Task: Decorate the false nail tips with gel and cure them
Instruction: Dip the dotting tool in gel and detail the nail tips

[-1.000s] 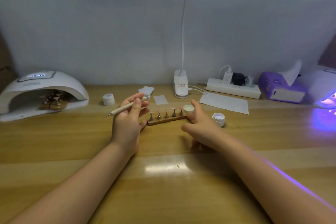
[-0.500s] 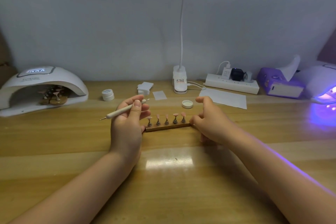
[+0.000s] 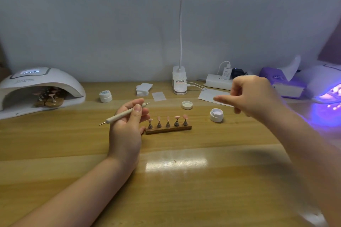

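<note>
A wooden strip holder [image 3: 168, 129] stands mid-table with several pink nail tips [image 3: 176, 117] on metal stems. My left hand [image 3: 127, 131] rests just left of the holder and grips a white dotting tool [image 3: 125, 114] that points left and slightly down. My right hand [image 3: 252, 96] hovers above the table, right of the holder, fingers loosely curled, index finger stretched left, nothing in it. An open white gel jar [image 3: 216, 115] sits below that hand, its lid [image 3: 187, 105] lying a little to the left.
A white curing lamp [image 3: 36, 83] at far left shelters another holder with tips [image 3: 48, 97]. A second lamp [image 3: 328, 94] glows purple at far right. Along the back: closed jar [image 3: 105, 96], white pads [image 3: 144, 88], desk lamp base [image 3: 179, 83], power strip [image 3: 219, 81], paper sheet [image 3: 208, 96], purple tissue box [image 3: 282, 83].
My right hand has left the holder's right end and risen up and to the right, uncovering the open gel jar. The left hand still holds the tool.
</note>
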Tool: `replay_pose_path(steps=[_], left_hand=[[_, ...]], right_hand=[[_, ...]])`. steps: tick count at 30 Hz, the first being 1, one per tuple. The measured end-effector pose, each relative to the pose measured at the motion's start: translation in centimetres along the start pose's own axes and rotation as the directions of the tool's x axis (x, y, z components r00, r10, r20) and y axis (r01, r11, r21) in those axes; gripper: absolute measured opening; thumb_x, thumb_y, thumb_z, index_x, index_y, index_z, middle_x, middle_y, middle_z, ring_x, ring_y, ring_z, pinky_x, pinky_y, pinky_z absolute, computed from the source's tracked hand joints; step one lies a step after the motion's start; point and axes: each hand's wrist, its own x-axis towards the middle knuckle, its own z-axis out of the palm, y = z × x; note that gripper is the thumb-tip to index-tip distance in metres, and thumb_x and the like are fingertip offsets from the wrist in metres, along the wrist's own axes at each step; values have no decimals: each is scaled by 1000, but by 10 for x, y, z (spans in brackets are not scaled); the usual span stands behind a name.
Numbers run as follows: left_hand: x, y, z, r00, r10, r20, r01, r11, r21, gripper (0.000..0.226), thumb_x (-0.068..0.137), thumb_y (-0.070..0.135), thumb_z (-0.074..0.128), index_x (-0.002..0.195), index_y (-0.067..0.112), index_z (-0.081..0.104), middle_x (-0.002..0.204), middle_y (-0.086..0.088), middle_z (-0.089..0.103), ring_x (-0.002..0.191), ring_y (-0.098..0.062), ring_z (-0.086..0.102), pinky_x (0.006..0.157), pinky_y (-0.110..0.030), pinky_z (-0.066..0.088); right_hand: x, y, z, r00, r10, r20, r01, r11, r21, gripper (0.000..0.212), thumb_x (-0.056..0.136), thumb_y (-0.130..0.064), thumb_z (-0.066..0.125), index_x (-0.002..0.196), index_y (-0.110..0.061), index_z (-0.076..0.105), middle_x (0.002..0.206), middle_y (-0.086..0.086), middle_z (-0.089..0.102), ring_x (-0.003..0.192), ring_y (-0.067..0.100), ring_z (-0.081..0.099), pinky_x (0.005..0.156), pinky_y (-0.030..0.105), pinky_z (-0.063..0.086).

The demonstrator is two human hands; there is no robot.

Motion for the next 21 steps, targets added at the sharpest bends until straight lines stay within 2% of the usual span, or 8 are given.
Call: replay_pose_path(steps=[3,5,7,9,11,14,16,21], left_hand=[[0,-1,0,1000,5,-2,-5,1000,-4,21,100,24,49,95,33,67,84,11,69,89,-9,66,92,-44,50],[0,-1,0,1000,19,-3,-19,1000,8,23,100,25,49,93,35,68,84,11,69,88,-8,66,90,-41,50],[-1,-2,-1,999,47,-2,-47,998,35,25,100,25,49,91,38,69,84,11,70,85,-4,67,86,-37,49],[-1,-3,-2,998,68,3,-68,996,57,26,100,25,49,90,39,69,84,12,70,83,-2,67,83,-34,47],[-1,-4,-1,997,71,6,-71,995,66,26,100,25,49,90,38,69,84,12,70,83,-1,66,83,-32,47],[-1,-4,-1,998,65,4,-65,996,66,25,100,25,49,90,37,68,82,13,69,82,-1,65,85,-34,48],[0,-4,-1,998,65,4,-65,996,65,22,100,25,49,93,34,68,82,13,69,81,-1,65,84,-33,49],[-1,-3,-1,990,140,30,-142,987,81,21,101,16,47,96,25,65,86,3,67,80,-3,63,68,-13,50]], right_hand=[[1,24,-2,994,95,62,-98,994,56,54,66,-74,62,72,-20,59,57,-7,66,62,6,63,66,37,55],[1,33,1,966,141,218,-162,984,80,76,50,-82,61,103,-27,59,92,-11,68,90,11,62,79,40,54],[-2,38,12,937,149,315,-172,984,46,110,42,-83,62,136,-30,40,122,-10,55,119,16,47,97,42,45],[-4,44,27,938,145,315,-164,986,36,115,50,-78,68,146,-27,29,137,-8,47,134,19,31,107,43,35],[-4,50,41,935,152,321,-154,988,-19,107,59,-73,69,146,-22,33,143,-4,45,136,23,29,110,41,30],[-3,54,53,919,212,331,-175,975,-139,98,58,-76,68,138,-21,48,140,-1,50,130,26,37,103,40,36],[-3,54,57,922,238,306,-220,971,-92,88,57,-73,71,129,-24,58,133,-3,56,126,26,41,96,38,39],[-4,53,62,930,218,297,-231,973,9,66,63,-67,73,116,-29,64,127,-4,59,122,23,46,92,37,43]])
